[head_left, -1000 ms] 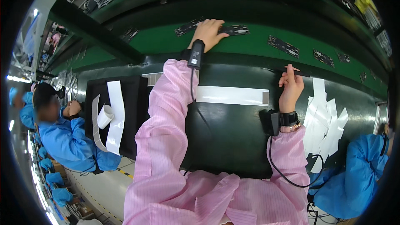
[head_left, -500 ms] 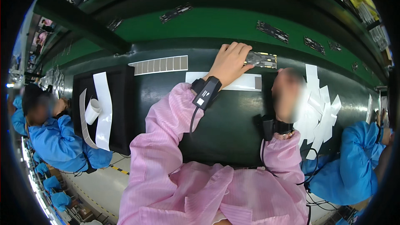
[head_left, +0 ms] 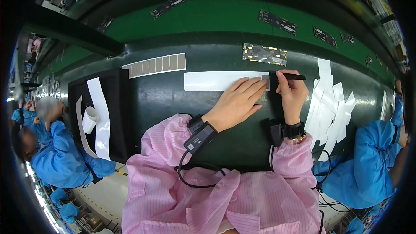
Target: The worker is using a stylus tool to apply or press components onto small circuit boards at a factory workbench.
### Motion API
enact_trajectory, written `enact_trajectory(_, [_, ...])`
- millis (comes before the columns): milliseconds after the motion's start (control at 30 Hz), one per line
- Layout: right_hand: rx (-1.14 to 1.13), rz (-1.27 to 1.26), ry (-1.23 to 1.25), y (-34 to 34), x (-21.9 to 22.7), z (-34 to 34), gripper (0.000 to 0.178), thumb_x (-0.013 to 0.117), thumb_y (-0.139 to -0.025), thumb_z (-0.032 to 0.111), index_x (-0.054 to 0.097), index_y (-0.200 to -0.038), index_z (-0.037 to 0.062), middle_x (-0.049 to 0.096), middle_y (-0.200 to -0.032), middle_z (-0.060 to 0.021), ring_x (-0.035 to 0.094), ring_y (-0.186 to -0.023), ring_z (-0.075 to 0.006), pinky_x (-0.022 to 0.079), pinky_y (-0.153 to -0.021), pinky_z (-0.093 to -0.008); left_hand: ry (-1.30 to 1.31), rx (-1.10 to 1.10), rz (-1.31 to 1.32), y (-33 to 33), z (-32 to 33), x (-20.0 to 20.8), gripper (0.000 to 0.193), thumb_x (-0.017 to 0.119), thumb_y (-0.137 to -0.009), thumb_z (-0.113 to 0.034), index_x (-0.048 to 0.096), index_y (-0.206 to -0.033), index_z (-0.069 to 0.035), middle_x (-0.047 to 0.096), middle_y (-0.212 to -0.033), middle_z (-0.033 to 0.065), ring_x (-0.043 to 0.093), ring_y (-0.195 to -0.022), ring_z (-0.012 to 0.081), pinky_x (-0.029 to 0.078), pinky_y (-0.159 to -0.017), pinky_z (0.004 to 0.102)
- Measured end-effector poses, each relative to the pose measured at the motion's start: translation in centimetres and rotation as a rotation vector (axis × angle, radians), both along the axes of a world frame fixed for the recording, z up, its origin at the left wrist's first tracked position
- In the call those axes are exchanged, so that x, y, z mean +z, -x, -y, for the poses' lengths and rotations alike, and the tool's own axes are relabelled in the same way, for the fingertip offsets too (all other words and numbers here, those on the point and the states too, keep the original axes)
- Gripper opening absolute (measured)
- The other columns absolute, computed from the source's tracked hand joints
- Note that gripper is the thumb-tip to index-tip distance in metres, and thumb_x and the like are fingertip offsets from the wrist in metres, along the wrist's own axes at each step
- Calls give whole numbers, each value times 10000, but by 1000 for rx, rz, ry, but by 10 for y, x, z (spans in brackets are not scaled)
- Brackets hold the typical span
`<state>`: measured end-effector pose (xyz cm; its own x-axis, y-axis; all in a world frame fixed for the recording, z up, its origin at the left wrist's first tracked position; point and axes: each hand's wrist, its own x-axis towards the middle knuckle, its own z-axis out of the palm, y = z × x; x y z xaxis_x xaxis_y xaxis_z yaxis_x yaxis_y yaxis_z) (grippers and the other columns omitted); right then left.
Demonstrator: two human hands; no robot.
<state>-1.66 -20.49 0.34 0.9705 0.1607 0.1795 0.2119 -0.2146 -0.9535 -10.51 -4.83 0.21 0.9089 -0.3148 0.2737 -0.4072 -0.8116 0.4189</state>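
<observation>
My left hand (head_left: 236,106) lies with its fingers stretched over a white backing strip (head_left: 208,81). Its fingertips touch the strip near a grey rectangular sticker (head_left: 265,78) at the right end. Just past that end, my right hand (head_left: 294,97) pinches a slim black pen-like tool (head_left: 295,76); its exact kind is not clear. Beyond both hands a dark circuit board (head_left: 264,54) with gold-coloured patches rests on the bench. Farther left is a sheet of grey stickers (head_left: 158,64) in a row.
White strips (head_left: 327,108) pile up to the right. A black tray (head_left: 119,117) at left holds curled white strips (head_left: 99,117). Several boards (head_left: 277,21) lie on the green surface (head_left: 216,15) beyond. People in blue (head_left: 65,151) sit on both sides.
My left hand has come off the circuit board and back toward me onto the white strip. The right hand, blurred before, now shows clearly with the black tool by the strip's end.
</observation>
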Motion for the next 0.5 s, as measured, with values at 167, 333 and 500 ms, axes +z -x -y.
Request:
enact_trajectory(167, [-3, -2, 1, -1, -2, 2, 54, 679, -841, 18, 645, -870, -11, 610, -688, -21, 511, -497, -47, 380, -455, -198, 14, -1, -1, -1, 1, 0, 484, 600, -868, -241, 490, -1274, -1, 460, -1364, 113, 402, -1294, 252, 308, -1084, 406])
enact_trajectory(333, [-6, 15, 16, -1, -3, 2, 58, 680, -841, 21, 643, -866, -15, 609, -687, -23, 511, -494, -48, 379, -452, -201, 17, 16, 7, -1, 1, 0, 474, 600, -866, -238, 498, -1263, -1, 459, -1365, 115, 402, -1293, 254, 306, -1084, 407])
enact_trajectory(500, [-10, 56, 34, 0, -3, 0, 62, 684, -838, 19, 640, -863, -17, 612, -693, -29, 512, -492, -49, 379, -448, -203, 4, 26, 7, -3, 3, 3, 486, 611, -850, -230, 499, -1261, 3, 464, -1356, 117, 407, -1285, 256, 307, -1085, 405])
